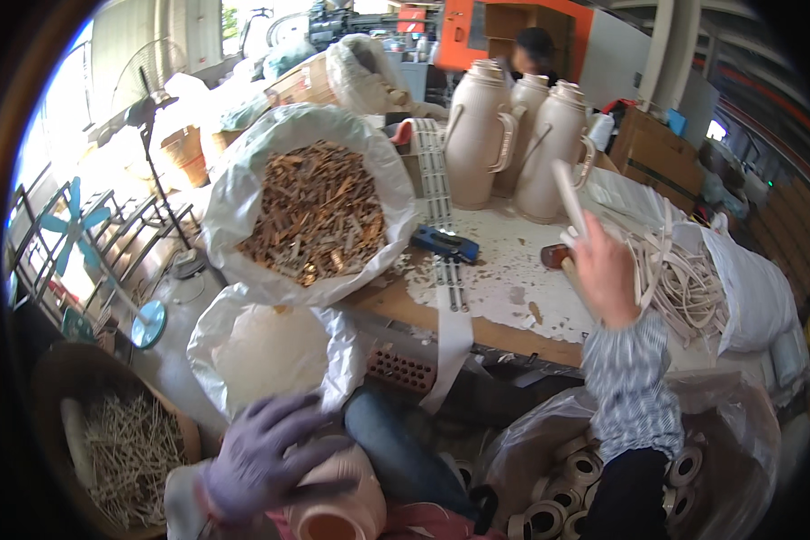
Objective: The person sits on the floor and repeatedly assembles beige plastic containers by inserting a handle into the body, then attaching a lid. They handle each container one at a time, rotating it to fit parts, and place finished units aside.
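My left hand (274,454), in a purple glove, has its fingers spread over a peach-coloured rounded vessel (344,490) in my lap. Whether the palm presses on it is hard to tell. My bare right hand (603,274) is raised over the table's right part, its fingers closed round a pale flat strip (567,193) that sticks up from them. Just left of that hand is a mallet (556,256) with a reddish-brown head; its wooden handle runs close under the hand. Beside it lies a heap of pale curved strips (684,283) spilling from a white sack (751,288).
Several beige thermos jugs (479,135) stand at the table's back. A lined sack of small brown pieces (319,216) is at left, near a blue tool (445,243) on metal strips. Pale rings (583,468) fill a bag at lower right; thin sticks (130,459) fill a bin at lower left.
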A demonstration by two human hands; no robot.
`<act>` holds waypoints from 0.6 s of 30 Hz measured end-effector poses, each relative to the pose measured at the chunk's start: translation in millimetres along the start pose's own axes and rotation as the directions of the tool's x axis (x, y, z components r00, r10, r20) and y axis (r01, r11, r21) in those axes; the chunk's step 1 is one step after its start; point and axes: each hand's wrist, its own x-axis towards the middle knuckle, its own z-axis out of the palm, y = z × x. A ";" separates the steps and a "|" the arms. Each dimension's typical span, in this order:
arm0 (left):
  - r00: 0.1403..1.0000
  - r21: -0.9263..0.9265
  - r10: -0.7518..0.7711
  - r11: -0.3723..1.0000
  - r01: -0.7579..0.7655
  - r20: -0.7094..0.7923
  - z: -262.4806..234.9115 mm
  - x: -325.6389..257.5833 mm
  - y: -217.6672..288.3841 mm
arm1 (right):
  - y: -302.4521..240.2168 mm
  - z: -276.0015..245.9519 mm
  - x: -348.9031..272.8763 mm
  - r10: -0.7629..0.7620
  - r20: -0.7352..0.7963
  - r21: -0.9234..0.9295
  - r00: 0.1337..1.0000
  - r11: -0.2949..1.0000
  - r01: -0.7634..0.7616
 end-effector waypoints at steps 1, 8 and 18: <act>0.997 0.143 0.034 0.989 -0.023 -0.073 4.3 10.8 -5.7 | -36.4 3.6 -13.3 -0.044 0.054 0.517 0.998 0.856 0.010; 0.984 0.467 0.107 0.884 -0.028 -0.144 30.5 -2.2 -38.2 | -145.0 59.0 -101.8 -0.485 0.254 0.370 0.837 -0.751 -0.547; 0.470 -0.848 -0.808 -0.068 0.526 0.357 22.9 -47.6 -0.1 | -210.0 97.5 -194.2 -0.269 0.395 0.801 0.879 -0.367 -0.472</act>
